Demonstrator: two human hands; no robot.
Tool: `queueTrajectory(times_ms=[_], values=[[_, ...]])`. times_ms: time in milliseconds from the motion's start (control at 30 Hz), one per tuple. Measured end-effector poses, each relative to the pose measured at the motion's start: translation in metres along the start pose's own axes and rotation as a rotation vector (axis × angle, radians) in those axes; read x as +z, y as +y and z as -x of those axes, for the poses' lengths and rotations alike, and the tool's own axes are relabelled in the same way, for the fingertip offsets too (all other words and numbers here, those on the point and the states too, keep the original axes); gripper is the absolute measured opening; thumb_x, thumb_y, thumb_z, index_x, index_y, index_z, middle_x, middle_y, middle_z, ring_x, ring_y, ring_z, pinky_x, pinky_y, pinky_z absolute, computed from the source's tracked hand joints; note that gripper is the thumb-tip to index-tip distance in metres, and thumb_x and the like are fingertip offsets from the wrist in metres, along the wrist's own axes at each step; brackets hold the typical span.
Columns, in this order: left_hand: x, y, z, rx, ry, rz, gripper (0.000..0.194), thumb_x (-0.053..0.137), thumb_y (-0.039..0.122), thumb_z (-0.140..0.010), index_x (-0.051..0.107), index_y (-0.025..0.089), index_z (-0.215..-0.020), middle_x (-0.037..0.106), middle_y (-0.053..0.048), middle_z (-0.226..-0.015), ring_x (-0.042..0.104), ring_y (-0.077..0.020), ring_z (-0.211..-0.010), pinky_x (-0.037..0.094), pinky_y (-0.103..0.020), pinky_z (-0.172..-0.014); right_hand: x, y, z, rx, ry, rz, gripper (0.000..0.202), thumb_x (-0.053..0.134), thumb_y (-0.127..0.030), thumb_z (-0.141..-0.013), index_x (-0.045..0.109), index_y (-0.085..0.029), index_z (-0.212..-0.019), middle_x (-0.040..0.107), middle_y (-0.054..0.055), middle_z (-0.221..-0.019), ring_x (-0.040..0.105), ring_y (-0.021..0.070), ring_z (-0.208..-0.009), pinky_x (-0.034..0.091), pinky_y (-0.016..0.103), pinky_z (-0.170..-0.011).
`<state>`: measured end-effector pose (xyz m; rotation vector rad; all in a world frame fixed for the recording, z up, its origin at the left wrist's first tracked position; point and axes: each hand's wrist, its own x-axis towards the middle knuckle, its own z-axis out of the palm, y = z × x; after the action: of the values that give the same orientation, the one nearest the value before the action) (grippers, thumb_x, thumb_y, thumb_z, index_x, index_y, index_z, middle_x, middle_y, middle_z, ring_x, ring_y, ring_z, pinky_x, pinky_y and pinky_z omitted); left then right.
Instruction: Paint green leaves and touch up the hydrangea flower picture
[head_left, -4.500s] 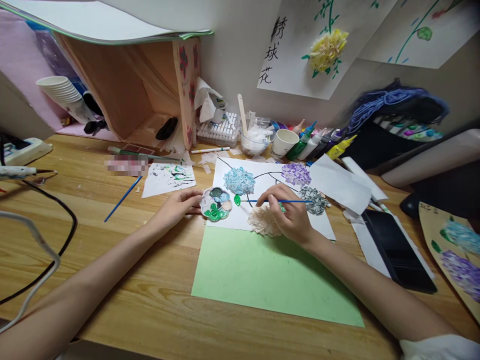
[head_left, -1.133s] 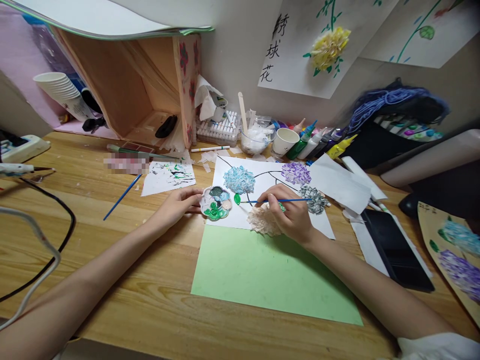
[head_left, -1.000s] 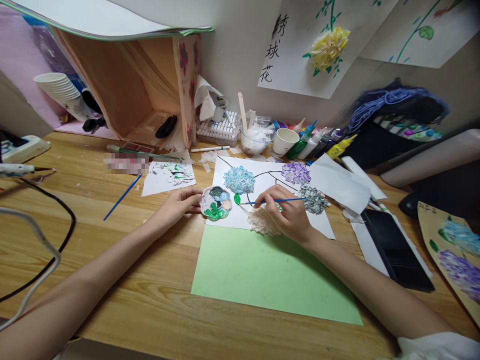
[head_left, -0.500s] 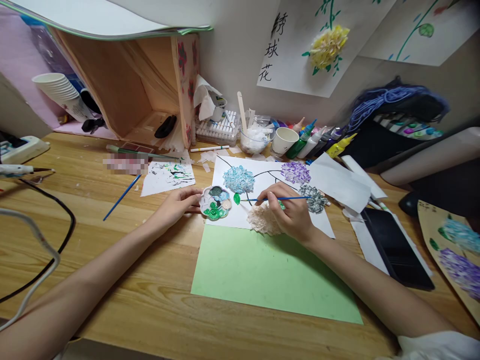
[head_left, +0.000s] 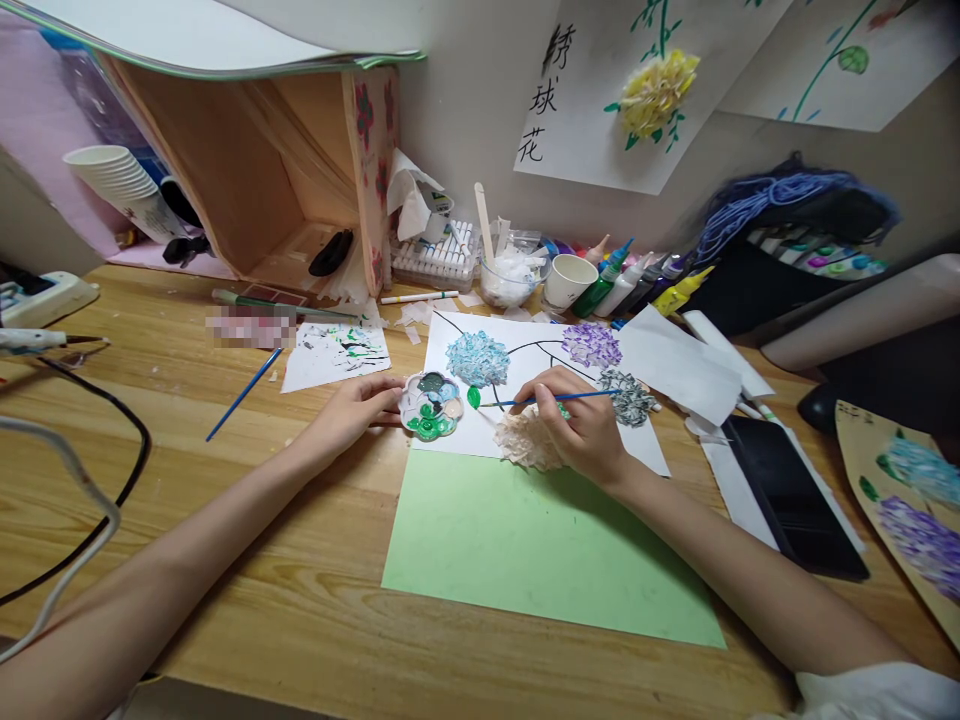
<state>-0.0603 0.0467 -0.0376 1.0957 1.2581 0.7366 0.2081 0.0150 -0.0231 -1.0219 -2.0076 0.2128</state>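
My right hand [head_left: 574,425] is closed round a thin blue paintbrush [head_left: 592,395], its tip just right of a green painted leaf [head_left: 474,398] on the white paper [head_left: 450,440]. My left hand [head_left: 364,405] grips the left edge of a flower-shaped palette [head_left: 433,407] with green, dark and pale blue paint. Raised flowers lie on the paper: light blue [head_left: 478,358], purple [head_left: 592,345], grey [head_left: 626,398] and a cream one [head_left: 527,438] partly under my right hand. Black lines run between them. Green paper [head_left: 547,550] lies in front.
Behind the paper stand a paper cup [head_left: 570,282], a clear bowl [head_left: 512,278] and paint bottles [head_left: 604,283]. A black phone [head_left: 795,495] lies right. Another blue brush [head_left: 244,395] and a paint-stained sheet [head_left: 337,350] lie left, near cables [head_left: 142,440].
The brush tip has dipped very slightly toward the paper beside the green leaf. My left hand and the palette have stayed in place.
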Motion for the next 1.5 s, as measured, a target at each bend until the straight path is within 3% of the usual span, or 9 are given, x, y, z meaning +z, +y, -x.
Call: queueTrajectory(times_ms=[200, 367, 700, 933, 1167, 1500], values=[[-0.0009, -0.0019, -0.0010, -0.005, -0.006, -0.003, 0.034, 0.073, 0.040, -0.067, 0.067, 0.017, -0.092, 0.071, -0.004, -0.094, 0.068, -0.0168, -0.076, 0.054, -0.028, -0.071, -0.0013, 0.0006, -0.0003, 0.011, -0.015, 0.003, 0.028, 0.040, -0.015, -0.094, 0.061, -0.021, -0.076, 0.068, 0.001, -0.067, 0.062, 0.0163, -0.070, 0.048, 0.030, -0.068], [-0.0005, -0.0007, -0.0007, -0.019, 0.013, 0.007, 0.034, 0.075, 0.038, -0.064, 0.068, 0.017, -0.090, 0.072, -0.004, -0.089, 0.068, -0.0172, -0.075, 0.054, -0.029, -0.072, -0.0011, 0.0021, -0.0002, 0.051, 0.050, 0.051, 0.025, 0.042, -0.016, -0.094, 0.062, -0.022, -0.080, 0.069, 0.002, -0.072, 0.063, 0.0177, -0.075, 0.048, 0.032, -0.071], [-0.0010, -0.0009, -0.0007, -0.022, -0.001, 0.017, 0.033, 0.074, 0.038, -0.065, 0.068, 0.017, -0.091, 0.071, -0.002, -0.089, 0.067, -0.0154, -0.075, 0.053, -0.026, -0.071, 0.0044, 0.0052, 0.0012, 0.012, 0.014, 0.087, 0.023, 0.043, -0.016, -0.095, 0.064, -0.021, -0.085, 0.072, 0.003, -0.078, 0.064, 0.0180, -0.078, 0.049, 0.032, -0.072], [0.0001, 0.0000, 0.0000, -0.016, 0.012, 0.027, 0.033, 0.075, 0.038, -0.064, 0.069, 0.017, -0.088, 0.072, -0.003, -0.091, 0.067, -0.0160, -0.077, 0.054, -0.028, -0.076, 0.0049, 0.0042, 0.0022, 0.011, 0.018, 0.109, 0.025, 0.044, -0.016, -0.094, 0.063, -0.021, -0.079, 0.072, 0.003, -0.075, 0.064, 0.0173, -0.075, 0.050, 0.032, -0.069], [-0.0002, -0.0001, -0.0003, -0.020, 0.004, -0.001, 0.035, 0.074, 0.040, -0.065, 0.068, 0.017, -0.091, 0.071, -0.003, -0.090, 0.068, -0.0157, -0.074, 0.054, -0.026, -0.070, 0.0009, 0.0016, 0.0003, 0.021, 0.007, 0.082, 0.029, 0.042, -0.015, -0.094, 0.063, -0.022, -0.076, 0.071, 0.002, -0.071, 0.064, 0.0168, -0.072, 0.050, 0.032, -0.067], [-0.0014, -0.0024, -0.0019, -0.001, -0.005, 0.008, 0.035, 0.074, 0.040, -0.064, 0.067, 0.017, -0.090, 0.071, -0.003, -0.092, 0.067, -0.0165, -0.077, 0.055, -0.030, -0.077, 0.0032, 0.0023, 0.0006, -0.028, 0.013, 0.069, 0.024, 0.044, -0.015, -0.094, 0.065, -0.021, -0.086, 0.073, 0.004, -0.079, 0.064, 0.0171, -0.075, 0.050, 0.032, -0.068]])
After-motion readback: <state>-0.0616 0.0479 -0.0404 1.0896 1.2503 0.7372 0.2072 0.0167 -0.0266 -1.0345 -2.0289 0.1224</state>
